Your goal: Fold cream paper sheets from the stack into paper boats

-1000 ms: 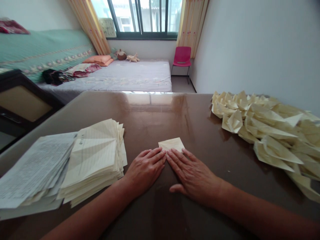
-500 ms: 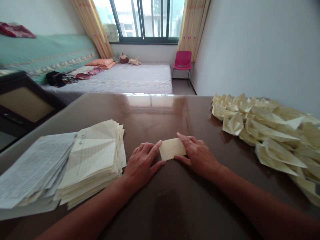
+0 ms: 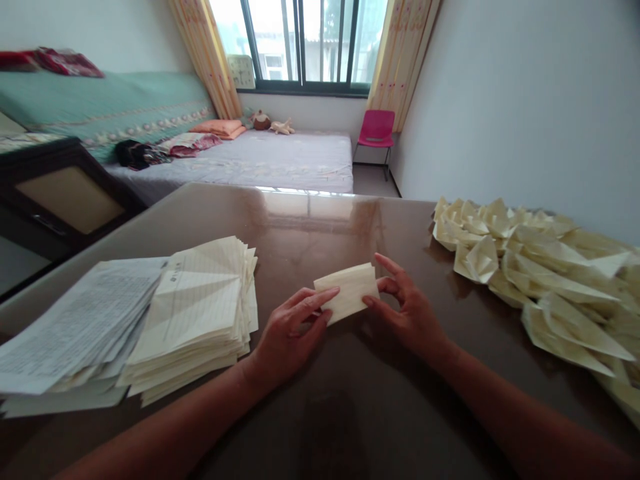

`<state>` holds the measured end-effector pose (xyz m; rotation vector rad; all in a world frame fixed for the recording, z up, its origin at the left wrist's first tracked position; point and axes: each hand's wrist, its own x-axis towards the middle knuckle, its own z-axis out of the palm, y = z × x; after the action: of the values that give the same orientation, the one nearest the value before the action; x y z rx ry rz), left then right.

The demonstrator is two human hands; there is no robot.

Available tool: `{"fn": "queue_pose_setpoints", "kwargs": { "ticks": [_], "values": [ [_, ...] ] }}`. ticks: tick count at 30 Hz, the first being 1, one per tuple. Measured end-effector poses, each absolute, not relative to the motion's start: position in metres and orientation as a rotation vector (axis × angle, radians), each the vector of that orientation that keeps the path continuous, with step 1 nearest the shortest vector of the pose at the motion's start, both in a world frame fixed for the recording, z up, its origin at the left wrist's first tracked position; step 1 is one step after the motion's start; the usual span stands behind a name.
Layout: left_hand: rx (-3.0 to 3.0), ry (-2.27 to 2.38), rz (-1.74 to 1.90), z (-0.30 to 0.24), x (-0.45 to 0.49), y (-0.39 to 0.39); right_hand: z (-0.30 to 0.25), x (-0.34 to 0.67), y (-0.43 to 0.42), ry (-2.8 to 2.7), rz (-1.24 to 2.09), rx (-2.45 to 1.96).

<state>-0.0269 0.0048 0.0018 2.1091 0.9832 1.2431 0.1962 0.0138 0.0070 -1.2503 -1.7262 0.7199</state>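
A small folded piece of cream paper (image 3: pixel 349 290) is held slightly above the table, tilted, between my two hands. My left hand (image 3: pixel 296 327) pinches its left end, with the forefinger lying over the face and the thumb at the lower left corner. At the other end, my right hand (image 3: pixel 407 307) grips the right edge between thumb and bent fingers, its forefinger raised off the paper. To the left lies a thick stack of lined cream paper (image 3: pixel 200 287) with crease marks. Many folded paper shapes (image 3: pixel 477 259) are heaped at the right.
Printed white sheets (image 3: pixel 85 320) lie left of the cream stack. The glossy brown table (image 3: pixel 320 233) reflects the window. Beyond it are a bed (image 3: pixel 300 157), a pink chair (image 3: pixel 377 129) by the wall and a dark cabinet (image 3: pixel 70 193) at the left.
Both hands have lifted the folded paper off the table and tilted it. My right forefinger has risen away from it. The view has shifted a little to the left.
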Motion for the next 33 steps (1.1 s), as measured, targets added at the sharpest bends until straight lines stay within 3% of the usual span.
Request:
{"fn": "queue_pose_setpoints", "kwargs": {
  "ticks": [5,10,15,23,33],
  "values": [
    [1.981,1.002,1.168,0.002,-0.026,0.007,0.002,0.194,0.018,-1.541,0.853,-1.227],
    [2.662,1.123,1.133,-0.003,-0.039,0.017,-0.009,0.198,0.029,-1.445,1.089,-1.232],
    [3.039,0.813,0.971,-0.003,-0.040,0.020,-0.013,0.197,0.031,-1.532,1.105,-1.270],
    [2.967,0.940,0.682,-0.007,-0.034,0.026,-0.002,0.202,0.025,-1.970,0.387,-1.235],
    [2.835,0.959,0.735,-0.008,-0.030,0.023,0.006,0.202,0.017,-2.636,0.142,-0.994]
  ]
}}
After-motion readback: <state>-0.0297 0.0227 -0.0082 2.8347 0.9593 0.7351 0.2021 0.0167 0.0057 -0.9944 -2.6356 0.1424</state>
